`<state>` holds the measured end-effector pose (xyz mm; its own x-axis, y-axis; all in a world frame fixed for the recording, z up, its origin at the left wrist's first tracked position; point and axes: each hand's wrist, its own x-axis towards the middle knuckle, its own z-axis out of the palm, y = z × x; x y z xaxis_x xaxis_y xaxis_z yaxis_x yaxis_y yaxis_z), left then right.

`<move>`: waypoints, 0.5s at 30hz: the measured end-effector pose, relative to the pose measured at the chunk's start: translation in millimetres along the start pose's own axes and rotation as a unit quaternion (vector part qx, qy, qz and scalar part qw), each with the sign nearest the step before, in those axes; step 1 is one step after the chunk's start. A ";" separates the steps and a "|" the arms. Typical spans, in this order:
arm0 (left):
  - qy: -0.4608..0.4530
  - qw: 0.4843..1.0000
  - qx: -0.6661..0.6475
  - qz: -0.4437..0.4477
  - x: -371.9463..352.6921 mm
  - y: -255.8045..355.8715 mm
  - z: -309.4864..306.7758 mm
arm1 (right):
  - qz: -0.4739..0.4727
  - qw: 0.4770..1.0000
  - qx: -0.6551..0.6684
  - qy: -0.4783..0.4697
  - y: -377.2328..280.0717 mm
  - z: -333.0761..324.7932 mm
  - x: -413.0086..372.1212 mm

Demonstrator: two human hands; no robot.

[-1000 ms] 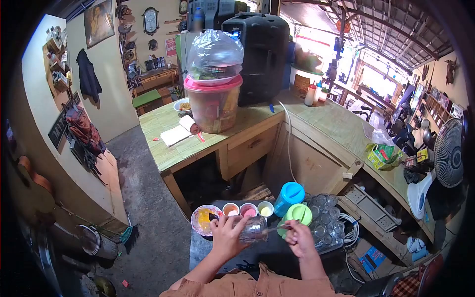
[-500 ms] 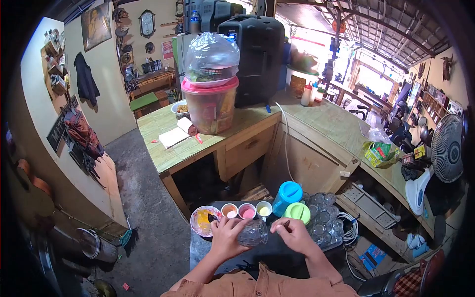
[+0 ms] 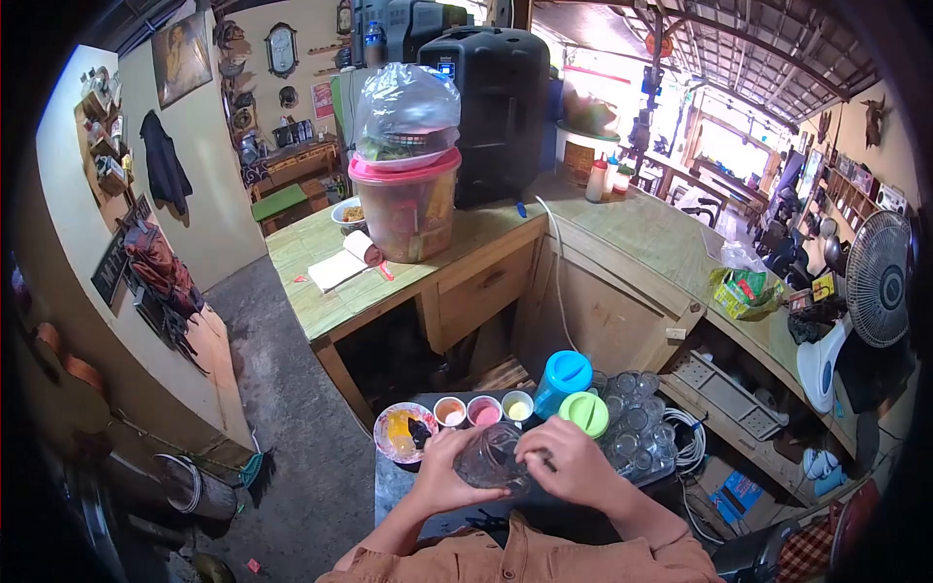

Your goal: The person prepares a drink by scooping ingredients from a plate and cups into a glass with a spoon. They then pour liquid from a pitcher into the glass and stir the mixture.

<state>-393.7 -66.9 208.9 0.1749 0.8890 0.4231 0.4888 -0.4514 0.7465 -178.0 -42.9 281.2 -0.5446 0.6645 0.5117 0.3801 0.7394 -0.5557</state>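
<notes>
My left hand is wrapped round a clear glass, tilted above the dark low table. My right hand is closed at the glass's right side, pinching a small dark thin item that I cannot make out. Behind my hands stand three small cups with orange, pink and pale yellow contents. A patterned plate holding something yellow and a black object lies left of them.
A blue-lidded pitcher and a green-lidded pitcher stand beyond my right hand, beside several upturned glasses. The wooden counter bears a pink-lidded bucket. A coiled white cable lies at right.
My right hand has moved left to the glass, which my left hand has turned and tilted. The black object on the plate now shows beside my left hand.
</notes>
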 end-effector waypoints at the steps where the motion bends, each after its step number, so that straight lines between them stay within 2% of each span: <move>1: 0.000 1.000 0.002 0.002 0.5 -0.4 -0.4 | -0.001 1.000 0.000 0.002 -0.6 -4.4 0.2; 3: -0.049 0.996 -0.077 -0.018 -0.9 -2.9 0.8 | -0.022 0.999 -0.041 0.024 -9.4 -28.8 3.5; 5: -0.056 0.992 -0.110 -0.027 -1.2 -2.8 -0.8 | -0.021 0.997 -0.065 0.040 -16.7 -43.6 5.3; 7: -0.090 0.976 -0.199 -0.004 3.5 9.6 -7.4 | -0.069 0.997 -0.034 0.009 -18.6 -36.2 6.8; 8: -0.091 0.976 -0.199 -0.005 2.7 9.5 -5.0 | -0.072 0.996 -0.035 -0.049 -22.5 -32.1 11.9; 10: -0.133 0.934 -0.330 -0.005 3.4 6.2 -0.1 | -0.088 0.994 -0.041 -0.051 -22.4 -39.9 16.8; 15: -0.174 0.913 -0.369 -0.006 3.4 -8.5 1.9 | -0.120 0.992 -0.031 -0.004 -32.8 -67.8 27.6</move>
<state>-395.6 -59.9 203.0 0.4963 0.8066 0.3209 -0.1946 -0.2568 0.9467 -154.8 -41.5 358.0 -0.6314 0.4671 0.6189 0.2828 0.8819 -0.3771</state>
